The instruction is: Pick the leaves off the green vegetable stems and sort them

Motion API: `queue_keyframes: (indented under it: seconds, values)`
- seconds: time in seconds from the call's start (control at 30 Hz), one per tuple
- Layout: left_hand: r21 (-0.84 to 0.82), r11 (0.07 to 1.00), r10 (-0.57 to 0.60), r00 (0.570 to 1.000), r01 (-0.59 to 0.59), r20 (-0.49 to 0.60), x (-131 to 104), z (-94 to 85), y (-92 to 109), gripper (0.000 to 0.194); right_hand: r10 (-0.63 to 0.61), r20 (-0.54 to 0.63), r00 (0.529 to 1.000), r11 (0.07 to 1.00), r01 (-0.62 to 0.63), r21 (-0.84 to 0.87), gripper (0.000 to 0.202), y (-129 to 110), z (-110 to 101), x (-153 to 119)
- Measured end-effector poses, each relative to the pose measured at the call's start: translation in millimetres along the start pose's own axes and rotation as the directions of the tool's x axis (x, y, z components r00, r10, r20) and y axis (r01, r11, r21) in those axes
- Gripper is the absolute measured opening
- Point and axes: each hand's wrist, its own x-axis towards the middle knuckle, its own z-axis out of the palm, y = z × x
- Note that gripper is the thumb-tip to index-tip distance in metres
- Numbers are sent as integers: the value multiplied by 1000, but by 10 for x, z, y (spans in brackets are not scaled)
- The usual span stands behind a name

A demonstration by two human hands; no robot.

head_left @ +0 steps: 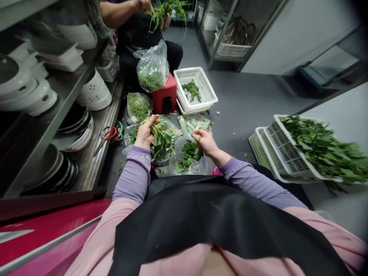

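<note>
My left hand point(145, 133) is wrapped round a bunch of leafy greens point(161, 142), whose leaves hang down to the right. Off to its right, my right hand point(204, 141) is closed in a pinch; whatever it holds, if anything, is too small to tell. Below and between the hands lies an open clear plastic bag point(176, 157) with dark green leaves point(191, 151) inside. More clear bags lie just beyond, one with thin green stems point(138, 106) at the left and a printed one point(195, 123) near my right hand.
Red-handled scissors point(111, 133) lie on the left shelf's edge point(99, 155). A person point(140, 30) sits ahead holding greens, behind a red stool point(165, 96) with a bag on it. A white basket point(211, 94) stands beside it. Stacked baskets point(290, 153) at right hold leafy greens point(324, 145).
</note>
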Motion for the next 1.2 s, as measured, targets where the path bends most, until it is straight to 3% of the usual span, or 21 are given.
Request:
queue_keyframes:
  seconds: [0.1, 0.27, 0.37, 0.43, 0.53, 0.6, 0.7, 0.8, 0.93, 1.1, 1.2]
  values:
    - [-80, 986, -129, 973, 146, 189, -197, 183, -86, 24, -187, 118, 975, 955, 209, -213, 23, -200, 233, -63]
    - [-135, 966, -180, 947, 222, 265, -339, 366, -285, 17, -271, 189, 944, 881, 322, -347, 23, -311, 477, -8]
    - [-103, 977, -152, 949, 186, 275, -330, 369, -367, 22, -212, 165, 963, 948, 243, -203, 22, -248, 460, 70]
    - [-34, 995, -79, 961, 91, 266, -316, 348, -404, 28, -77, 183, 980, 989, 98, -109, 25, -214, 420, 112]
    - [91, 996, 4, 970, -27, 241, -312, 315, -425, 32, 121, 291, 949, 993, -113, -46, 27, -214, 378, 142]
    - [128, 991, -59, 969, 29, 239, -319, 300, -404, 33, 151, 363, 919, 987, -163, 2, 24, -237, 365, 152]
    - [78, 976, -216, 934, 202, 284, -336, 286, -334, 29, 107, 423, 900, 986, -150, 69, 16, -267, 333, 171]
    - [-6, 958, -266, 902, 285, 338, -348, 282, -276, 19, 71, 408, 910, 987, -123, 104, 12, -267, 278, 194]
    - [-61, 956, -250, 906, 286, 342, -338, 277, -270, 10, 22, 359, 933, 986, -79, 144, 10, -237, 245, 207]
    - [-62, 976, -192, 955, 210, 224, -312, 269, -279, 9, 9, 320, 947, 998, -27, 52, 16, -222, 328, 203]
    - [-49, 977, -193, 964, 205, 180, -320, 278, -257, 8, -15, 363, 932, 1000, 7, 23, 24, -238, 383, 186]
